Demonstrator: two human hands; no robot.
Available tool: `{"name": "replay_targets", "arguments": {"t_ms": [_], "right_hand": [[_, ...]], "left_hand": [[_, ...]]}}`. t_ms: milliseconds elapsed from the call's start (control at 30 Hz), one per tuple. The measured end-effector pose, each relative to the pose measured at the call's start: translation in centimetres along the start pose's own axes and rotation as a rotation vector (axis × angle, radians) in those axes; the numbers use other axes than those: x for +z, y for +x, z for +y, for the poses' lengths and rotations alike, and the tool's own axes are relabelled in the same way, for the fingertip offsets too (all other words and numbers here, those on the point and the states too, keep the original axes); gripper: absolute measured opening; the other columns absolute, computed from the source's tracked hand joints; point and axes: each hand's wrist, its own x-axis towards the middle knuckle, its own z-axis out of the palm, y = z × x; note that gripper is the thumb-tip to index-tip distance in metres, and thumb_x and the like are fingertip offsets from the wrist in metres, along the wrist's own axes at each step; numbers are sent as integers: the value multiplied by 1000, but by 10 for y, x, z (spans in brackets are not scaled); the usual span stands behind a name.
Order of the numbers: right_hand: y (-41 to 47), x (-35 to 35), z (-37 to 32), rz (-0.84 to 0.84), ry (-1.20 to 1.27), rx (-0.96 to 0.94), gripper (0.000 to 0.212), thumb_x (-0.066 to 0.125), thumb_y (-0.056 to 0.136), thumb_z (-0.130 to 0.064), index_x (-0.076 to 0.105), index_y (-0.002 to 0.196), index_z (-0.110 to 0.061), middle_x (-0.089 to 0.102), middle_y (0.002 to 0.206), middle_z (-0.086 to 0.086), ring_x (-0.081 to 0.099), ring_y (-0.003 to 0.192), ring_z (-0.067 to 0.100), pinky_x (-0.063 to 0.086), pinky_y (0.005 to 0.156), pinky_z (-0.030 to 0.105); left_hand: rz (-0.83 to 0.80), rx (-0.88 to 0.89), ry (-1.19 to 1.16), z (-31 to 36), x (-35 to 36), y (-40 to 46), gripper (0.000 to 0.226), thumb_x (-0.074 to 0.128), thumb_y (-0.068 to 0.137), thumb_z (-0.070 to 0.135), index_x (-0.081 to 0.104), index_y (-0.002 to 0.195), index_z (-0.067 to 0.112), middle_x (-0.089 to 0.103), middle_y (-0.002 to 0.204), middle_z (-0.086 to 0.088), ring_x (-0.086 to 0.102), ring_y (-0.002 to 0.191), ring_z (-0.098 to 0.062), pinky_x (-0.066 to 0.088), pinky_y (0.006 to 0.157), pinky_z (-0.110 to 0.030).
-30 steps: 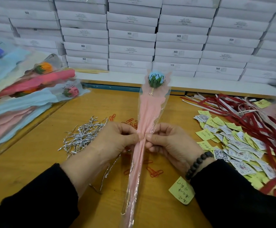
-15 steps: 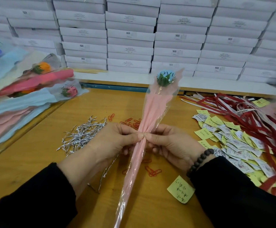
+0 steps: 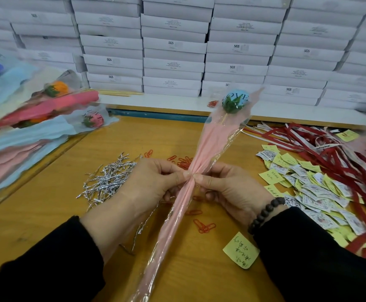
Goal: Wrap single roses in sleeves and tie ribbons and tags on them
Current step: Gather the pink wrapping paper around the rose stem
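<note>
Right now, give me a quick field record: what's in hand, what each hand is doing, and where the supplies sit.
item in hand: blue rose in a pink sleeve, head pointing away, tilted right
left hand: pinches the gathered sleeve at mid-length
right hand: pinches the same spot, thumbs meeting
tie: a silver strip hangs below the left grip; cannot tell if it is wrapped
silver twist ties: pile left of the hands
red ribbons: far right
tags: heap right of the hands
finished roses: stacked at left
</note>
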Motion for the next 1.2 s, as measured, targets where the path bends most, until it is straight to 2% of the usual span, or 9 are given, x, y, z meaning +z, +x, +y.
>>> {"name": "replay_targets", "arguments": {"t_ms": [167, 367, 500, 600, 800, 900, 1000, 1067, 1200], "right_hand": [[0, -1, 2, 8, -17, -34, 8, 68, 72, 2, 65, 77, -3, 60, 54, 3, 54, 43, 5, 42, 40, 14], [1, -3, 2, 33, -101, -48, 19, 74, 65, -4, 65, 80, 2, 58, 60, 5, 53, 46, 7, 42, 40, 14], [0, -1, -1, 25, -163, -102, 15, 78, 49, -20, 69, 60, -15, 59, 56, 0, 52, 48, 8, 42, 42, 15], [0, -2, -1, 19, -173, -128, 12, 78, 46, -25, 68, 52, -22, 60, 56, -2, 54, 51, 9, 42, 43, 15], [2, -2, 2, 24, -178, -158, 14, 76, 66, -16, 68, 56, -22, 59, 55, -5, 52, 47, 3, 43, 44, 14], [2, 4, 4, 60, -239, -158, 10, 69, 78, -25, 67, 70, -19, 59, 60, -4, 51, 49, 4, 43, 45, 16], [-1, 7, 1, 77, -525, -239, 4, 68, 82, -20, 67, 78, -21, 60, 67, -8, 54, 61, 3, 50, 58, 21], [-5, 14, -1, -25, -825, -345, 7, 68, 82, -15, 69, 80, -21, 60, 79, -10, 53, 73, 2, 47, 71, 22], [-9, 34, 10, -262, -1359, -485, 23, 56, 89, -16, 62, 111, -14, 46, 122, 0, 51, 107, 20, 41, 92, 34]], "left_hand": [[-31, 33, 75, 4, 1, -3, 16, 62, 84, 9, 71, 82, -4, 56, 51, -5, 43, 37, -2, 34, 36, -12], [-115, 40, 112, 9, 1, -7, 13, 70, 69, 14, 72, 77, 4, 66, 57, -3, 53, 43, -2, 39, 40, -13], [-127, 29, 148, 8, -2, -4, 8, 70, 74, 7, 72, 80, 2, 68, 69, -13, 53, 45, -4, 39, 41, -14], [-151, 29, 146, 7, -2, -3, 9, 69, 76, 9, 73, 79, 3, 70, 68, -10, 52, 47, -6, 39, 42, -16], [-120, 9, 79, 6, -2, -3, 9, 68, 77, 6, 71, 81, -1, 68, 71, -18, 49, 55, -22, 38, 45, -23], [-41, 6, 41, 9, -6, 0, 5, 64, 80, -3, 67, 77, -5, 66, 63, -14, 55, 53, -21, 46, 50, -26], [21, -8, 3, 10, -16, 4, 9, 60, 80, -7, 64, 73, -6, 64, 56, -10, 56, 46, -14, 49, 46, -19], [35, -7, -11, 10, -21, 5, 8, 61, 79, -6, 64, 72, -6, 64, 56, -10, 58, 48, -13, 50, 48, -19], [43, 2, -12, 9, -21, 6, 9, 62, 78, -6, 62, 69, -6, 65, 57, -12, 60, 50, -16, 53, 49, -21]]}}
